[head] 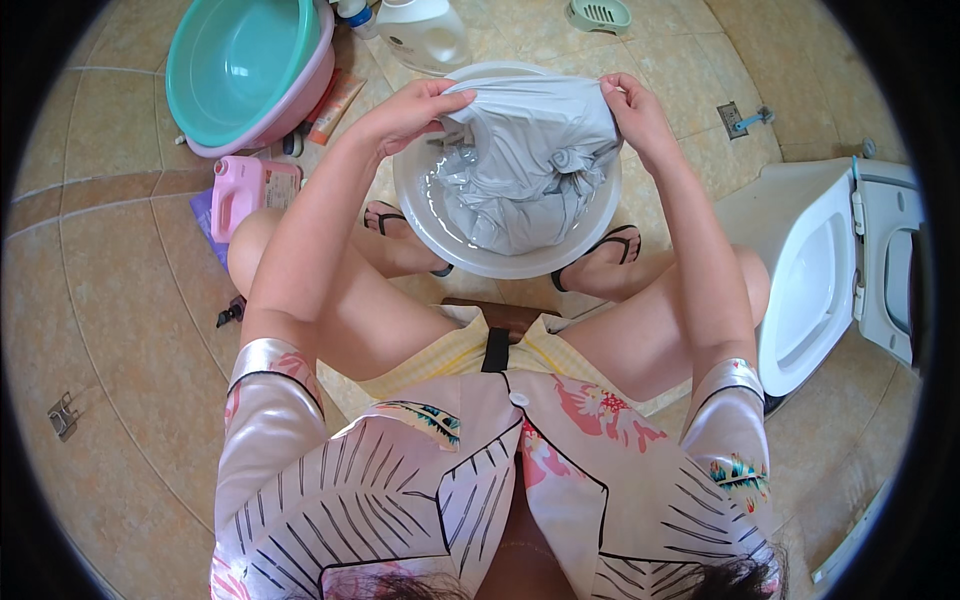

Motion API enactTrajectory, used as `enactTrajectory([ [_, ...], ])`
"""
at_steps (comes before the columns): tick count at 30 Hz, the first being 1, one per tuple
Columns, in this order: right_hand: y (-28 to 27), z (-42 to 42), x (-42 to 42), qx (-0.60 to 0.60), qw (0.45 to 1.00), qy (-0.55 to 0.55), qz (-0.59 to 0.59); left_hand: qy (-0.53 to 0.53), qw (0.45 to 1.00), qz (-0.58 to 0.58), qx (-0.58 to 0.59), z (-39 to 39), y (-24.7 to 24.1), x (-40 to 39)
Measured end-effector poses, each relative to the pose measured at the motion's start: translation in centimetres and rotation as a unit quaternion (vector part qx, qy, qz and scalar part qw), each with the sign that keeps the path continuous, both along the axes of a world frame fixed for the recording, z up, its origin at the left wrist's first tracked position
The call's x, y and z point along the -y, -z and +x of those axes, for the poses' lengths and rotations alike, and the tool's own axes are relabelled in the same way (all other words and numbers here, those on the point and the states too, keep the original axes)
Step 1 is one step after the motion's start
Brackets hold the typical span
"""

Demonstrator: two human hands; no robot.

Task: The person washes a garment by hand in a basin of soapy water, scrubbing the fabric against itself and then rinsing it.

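Observation:
A wet grey cloth garment (pixel 525 165) is stretched between my two hands over a white plastic basin (pixel 420 225). My left hand (pixel 416 109) pinches its upper left edge between thumb and fingers. On the other side, my right hand (pixel 634 109) grips the upper right corner. The fabric's top edge is pulled nearly straight near the basin's far rim. Its lower part lies bunched in the basin, where water glints around the folds. The basin stands on the floor between my feet in black flip-flops (pixel 619 244).
A teal basin (pixel 232 75) nests in a pink basin (pixel 319 90) at the far left. Nearby stand a pink jug (pixel 247 195), an orange tube (pixel 337 105) and a white detergent bottle (pixel 424 34). A green soap dish (pixel 600 15) lies beyond. To the right is a toilet (pixel 795 300).

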State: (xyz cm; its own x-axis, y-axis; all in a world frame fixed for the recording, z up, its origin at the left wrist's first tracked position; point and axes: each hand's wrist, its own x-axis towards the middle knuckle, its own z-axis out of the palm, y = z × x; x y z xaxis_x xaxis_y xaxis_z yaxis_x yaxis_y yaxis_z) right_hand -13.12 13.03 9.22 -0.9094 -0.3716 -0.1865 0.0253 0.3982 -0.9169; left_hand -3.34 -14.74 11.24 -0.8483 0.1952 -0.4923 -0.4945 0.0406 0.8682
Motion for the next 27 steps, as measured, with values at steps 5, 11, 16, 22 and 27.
enactTrajectory([
  [5, -0.3, 0.3, 0.2, 0.032, 0.999, 0.02, 0.03, -0.06, 0.992, 0.095, 0.065, -0.1, -0.1, -0.7],
  [11, -0.2, 0.4, 0.5, 0.037, 0.999, 0.018, 0.018, -0.113, 0.989, 0.069, 0.073, -0.3, 0.4, -0.8],
  [16, -0.7, 0.6, 0.8, 0.073, 0.997, 0.002, 0.021, -0.139, 0.985, 0.062, 0.076, -0.5, 1.0, -0.8],
  [22, 1.4, -0.3, -0.4, 0.018, 0.999, 0.016, 0.044, -0.232, 0.973, 0.006, -0.016, -0.8, 2.5, 0.5],
  [27, 2.6, -0.6, -1.1, 0.039, 0.997, 0.028, 0.054, -0.029, 0.946, -0.295, -0.129, 0.3, 5.7, 0.7],
])
